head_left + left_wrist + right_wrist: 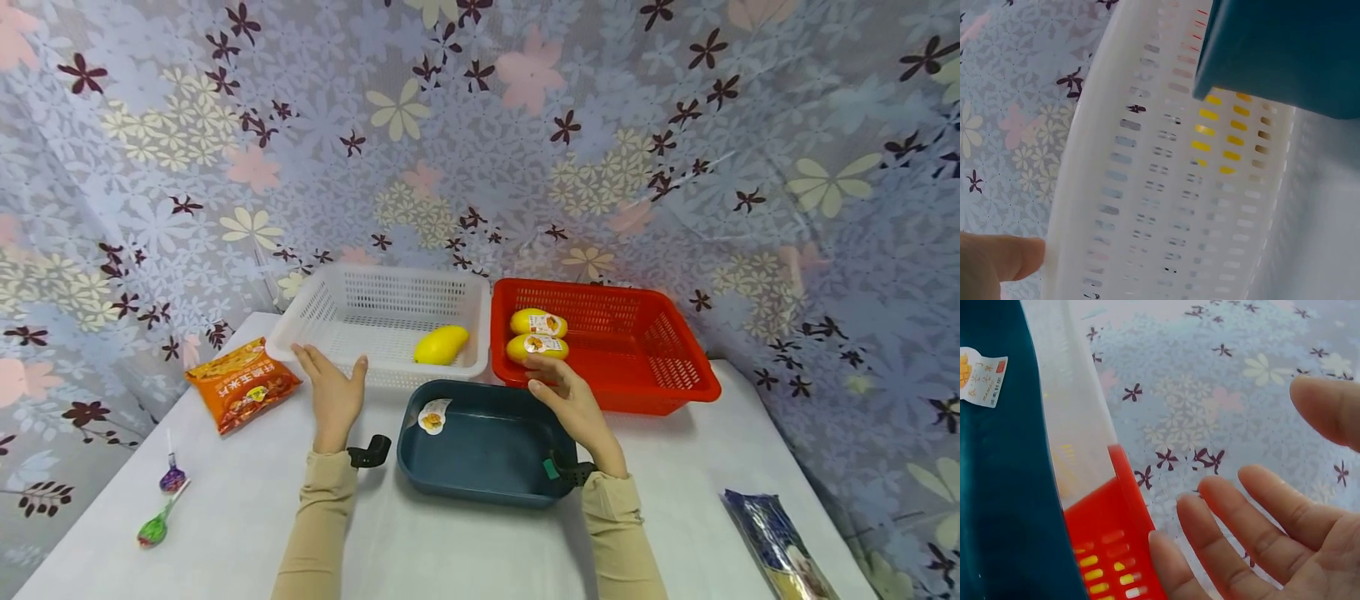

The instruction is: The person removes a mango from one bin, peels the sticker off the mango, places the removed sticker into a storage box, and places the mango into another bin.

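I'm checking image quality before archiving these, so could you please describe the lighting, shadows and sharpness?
Head view: bright, fairly even, with soft shadows on the white tablecloth beside the tan sleeves; left wrist view: the white perforated plastic basket looks slightly hazy; right wrist view: that basket looks washed out, the rectangular teal plastic basin much darker.

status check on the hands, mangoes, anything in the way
Left hand empty, near white basket; right hand empty, near red basket. Two stickered mangoes in red basket, one unstickered-looking mango in white basket. Possible obstacle: teal tray in front.
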The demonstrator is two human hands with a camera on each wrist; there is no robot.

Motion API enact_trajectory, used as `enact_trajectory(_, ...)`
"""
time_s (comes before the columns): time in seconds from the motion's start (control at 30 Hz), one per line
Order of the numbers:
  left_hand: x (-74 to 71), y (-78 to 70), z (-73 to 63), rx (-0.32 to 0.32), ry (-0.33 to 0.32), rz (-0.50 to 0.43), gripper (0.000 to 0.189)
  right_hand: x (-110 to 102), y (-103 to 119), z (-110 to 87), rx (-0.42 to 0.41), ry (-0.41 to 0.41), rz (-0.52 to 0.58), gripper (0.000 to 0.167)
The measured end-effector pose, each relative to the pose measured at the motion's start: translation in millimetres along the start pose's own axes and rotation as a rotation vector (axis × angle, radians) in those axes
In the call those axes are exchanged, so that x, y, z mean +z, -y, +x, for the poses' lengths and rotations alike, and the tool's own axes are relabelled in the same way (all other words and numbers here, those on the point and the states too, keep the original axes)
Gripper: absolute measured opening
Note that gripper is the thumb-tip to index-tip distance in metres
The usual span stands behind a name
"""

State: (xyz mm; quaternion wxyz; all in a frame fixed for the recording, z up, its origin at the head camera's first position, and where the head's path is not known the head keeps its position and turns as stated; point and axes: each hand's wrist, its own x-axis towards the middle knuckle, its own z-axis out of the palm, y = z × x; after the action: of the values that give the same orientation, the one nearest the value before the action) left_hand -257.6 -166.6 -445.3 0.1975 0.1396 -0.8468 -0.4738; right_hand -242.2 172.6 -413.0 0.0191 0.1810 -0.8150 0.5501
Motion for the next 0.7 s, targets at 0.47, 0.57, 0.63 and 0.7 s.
enact_trajectory(0.47, -1.2, -18.1, -14.7, -0.029, 0.060, 0.046, 0.093, -42, -10, -23.4, 0.214, -0.326, 0.137, 0.049)
enact_trajectory(0.57, -0.6, -22.6, -18.2, -0.038, 0.078, 0.058, 0.093, -52, -13, -29.3, 0.269, -0.383, 0.181, 0.052)
enact_trajectory(0.63, 0.1, -25.5, -19.9, -0.034, 0.081, 0.060, 0.093, -57, -15, -32.7, 0.305, -0.428, 0.195, 0.053)
enact_trajectory(0.7, 1.0, -29.1, -22.2, -0.025, 0.079, 0.067, 0.092, -61, -15, -35.6, 0.338, -0.475, 0.180, 0.053)
